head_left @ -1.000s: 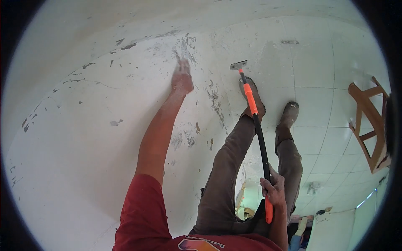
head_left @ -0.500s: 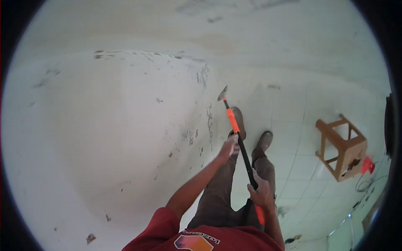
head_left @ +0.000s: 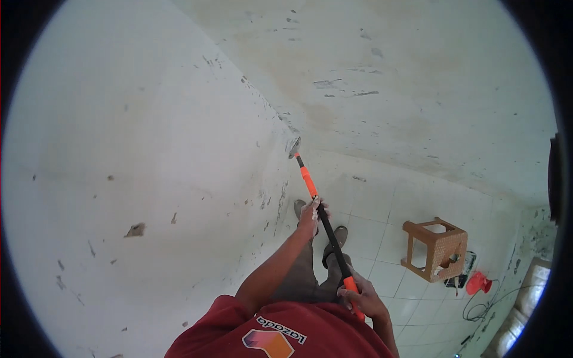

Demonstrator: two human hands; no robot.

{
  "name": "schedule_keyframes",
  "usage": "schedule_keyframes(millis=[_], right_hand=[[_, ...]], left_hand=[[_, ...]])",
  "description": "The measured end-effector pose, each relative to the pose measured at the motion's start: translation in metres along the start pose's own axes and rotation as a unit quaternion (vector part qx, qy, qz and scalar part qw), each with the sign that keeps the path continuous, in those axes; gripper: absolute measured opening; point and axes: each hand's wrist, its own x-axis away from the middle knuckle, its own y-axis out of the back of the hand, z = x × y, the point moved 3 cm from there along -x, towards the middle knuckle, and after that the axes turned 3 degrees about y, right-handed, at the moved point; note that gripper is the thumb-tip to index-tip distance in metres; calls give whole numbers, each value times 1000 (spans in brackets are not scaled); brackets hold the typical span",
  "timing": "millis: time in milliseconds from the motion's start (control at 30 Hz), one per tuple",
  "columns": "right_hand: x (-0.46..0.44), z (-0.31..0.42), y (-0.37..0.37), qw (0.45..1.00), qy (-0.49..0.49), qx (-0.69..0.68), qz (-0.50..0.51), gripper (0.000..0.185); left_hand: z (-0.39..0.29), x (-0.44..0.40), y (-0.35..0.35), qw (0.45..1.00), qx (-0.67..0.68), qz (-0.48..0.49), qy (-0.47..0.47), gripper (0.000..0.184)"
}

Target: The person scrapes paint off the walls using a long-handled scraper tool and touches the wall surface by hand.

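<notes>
Both my hands hold a long-handled scraper (head_left: 332,235) with a black shaft and orange sections. My left hand (head_left: 309,216) is wrapped round the shaft just below the upper orange section. Lower down, my right hand (head_left: 366,296) grips the orange end of the handle, close to my red shirt. At the far end, the flat metal blade (head_left: 295,147) is at the left wall (head_left: 179,161), close to the corner where two walls and the floor meet. Whether the blade presses on the wall I cannot tell. White dust or paste marks my fingers.
Dark scuffs and chipped patches mark the walls. On the tiled floor (head_left: 382,238) to my right stands a brown plastic stool (head_left: 452,253) with things on its seat. Beside it are a dark tray (head_left: 469,262), a red object (head_left: 478,283) and a loose cable (head_left: 477,311).
The view has shifted, showing more of the corner and the facing wall. The scraper's blade has come to the left wall near the corner. My right hand now sits lower, on the orange end.
</notes>
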Motion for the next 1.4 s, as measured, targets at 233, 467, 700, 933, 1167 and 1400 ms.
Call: schedule_keyframes(millis=[233,467,700,933,1167,1400], right_hand=[[37,9,-26,998,32,-45,31,75],[52,-10,-43,958,173,211,-89,67],[84,-21,-94,926,219,256,-170,61],[106,-42,-163,968,161,141,-128,69],[107,-53,-216,942,225,205,-138,71],[137,-45,-238,907,285,273,-149,75]], left_hand=[[-28,41,-1,995,80,24,-48,37],[-64,67,5,990,99,58,-81,37],[-133,145,-10,969,85,162,-168,42],[-183,244,-5,947,79,191,-244,43],[-214,320,7,917,71,261,-293,43],[-233,336,15,909,125,295,-265,36]])
